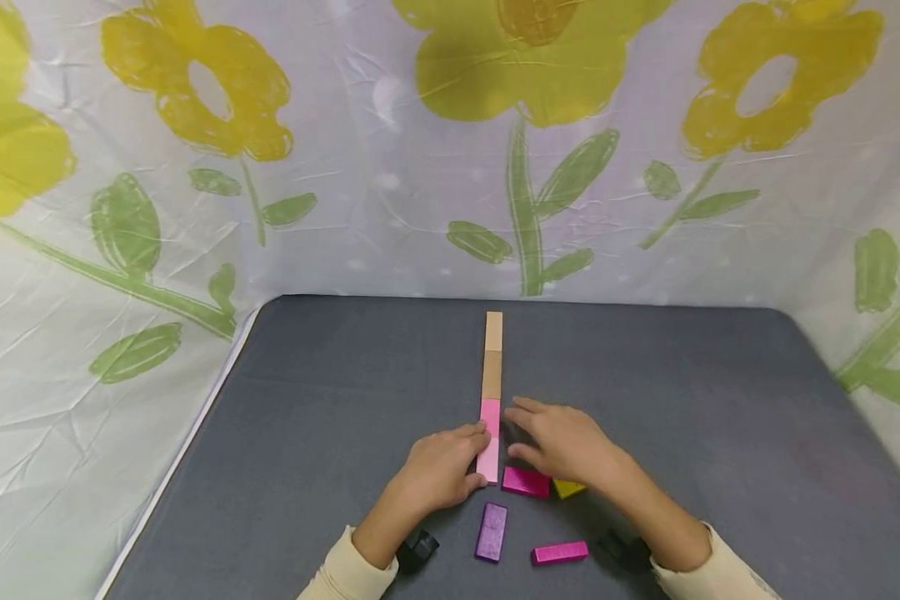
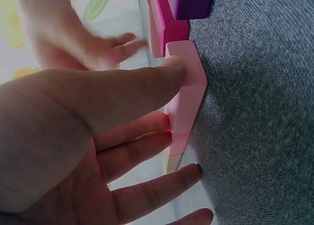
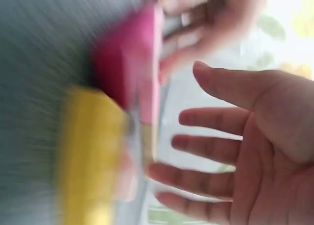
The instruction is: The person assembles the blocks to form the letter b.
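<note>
A straight row of wooden blocks runs away from me, with two plain wood blocks (image 1: 492, 354) at the far end and a pink block (image 1: 490, 410) and a light pink block (image 1: 487, 464) at the near end. My left hand (image 1: 441, 468) touches the pink part from the left, its thumb on the light pink block's near end and its fingers extended. Just right of the row hovers my right hand (image 1: 570, 443), fingers spread and holding nothing. Below it lie a magenta block (image 1: 525, 481) and a yellow block (image 1: 568, 488), the latter partly hidden by the hand.
A purple block (image 1: 491, 532) and another magenta block (image 1: 559, 553) lie nearer to me on the dark grey cloth (image 1: 330, 433). Behind the table hangs a white curtain (image 1: 360, 217) with yellow flowers. The right wrist view is blurred.
</note>
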`<state>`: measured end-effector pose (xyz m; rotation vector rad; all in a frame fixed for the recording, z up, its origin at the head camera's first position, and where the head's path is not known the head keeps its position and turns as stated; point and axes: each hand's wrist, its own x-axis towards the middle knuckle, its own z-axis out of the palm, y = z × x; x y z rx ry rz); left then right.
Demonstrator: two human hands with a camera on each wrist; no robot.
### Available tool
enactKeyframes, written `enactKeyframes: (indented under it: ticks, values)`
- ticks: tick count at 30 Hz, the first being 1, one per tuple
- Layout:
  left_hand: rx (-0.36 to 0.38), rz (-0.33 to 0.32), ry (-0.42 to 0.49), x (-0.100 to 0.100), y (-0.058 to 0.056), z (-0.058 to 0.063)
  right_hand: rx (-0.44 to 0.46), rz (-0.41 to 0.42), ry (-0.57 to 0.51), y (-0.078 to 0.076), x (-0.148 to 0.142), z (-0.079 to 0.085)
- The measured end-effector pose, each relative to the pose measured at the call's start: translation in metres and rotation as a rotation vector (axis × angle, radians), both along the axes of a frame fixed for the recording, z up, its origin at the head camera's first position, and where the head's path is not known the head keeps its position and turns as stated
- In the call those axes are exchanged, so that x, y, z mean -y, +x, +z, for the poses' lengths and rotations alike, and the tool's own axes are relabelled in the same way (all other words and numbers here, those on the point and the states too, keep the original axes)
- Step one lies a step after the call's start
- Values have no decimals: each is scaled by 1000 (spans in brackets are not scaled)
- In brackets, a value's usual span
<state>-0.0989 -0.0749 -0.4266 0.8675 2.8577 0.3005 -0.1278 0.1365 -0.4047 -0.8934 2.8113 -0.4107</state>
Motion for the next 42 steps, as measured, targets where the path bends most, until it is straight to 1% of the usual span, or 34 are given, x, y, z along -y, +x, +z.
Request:
enactKeyframes:
  ticks: [2, 4, 6, 8, 10, 12, 14, 20, 23, 27, 30, 33, 36, 40, 42]
  values:
    - [7, -2, 2, -2, 1, -1, 29, -21, 12, 20, -12, -3]
    - [7, -1, 9, -3, 2, -1, 102, -52, 13, 34, -23, -8]
    - [5, -1, 17, -2, 3, -1, 183, -70, 14, 42, -28, -12]
    - [6, -3, 25, -2, 3, -1, 247, -63, 3, 50, -29, -15]
    - [8, -4, 30, -2, 3, -1, 264, -36, -9, 58, -26, -17]
    - [14, -1, 31, -4, 3, -1, 259, -13, -15, 67, -22, -18]
    - [16, 1, 32, -4, 1, -1, 251, 6, -14, 73, -15, -18]
    - [29, -10, 34, -5, 2, -4, 262, 31, 40, 92, -2, -20]
    - [11, -6, 34, -4, 3, -6, 201, 72, 63, 99, 4, -24]
    - [-25, -13, 34, -1, 2, -4, 141, 110, 110, 104, 16, -29]
    - [-43, -17, 36, -1, 2, -4, 110, 121, 137, 108, 23, -32]
    - [-52, -19, 42, 0, 2, -5, 21, 141, 133, 113, 27, -34]
    - [-51, -22, 52, 0, 2, -6, -43, 165, 154, 113, 27, -33]
    - [-50, -23, 57, 0, 1, -7, 1, 178, 242, 108, 23, -26]
    - [-48, -23, 59, 0, 1, -6, 29, 160, 288, 105, 18, -22]
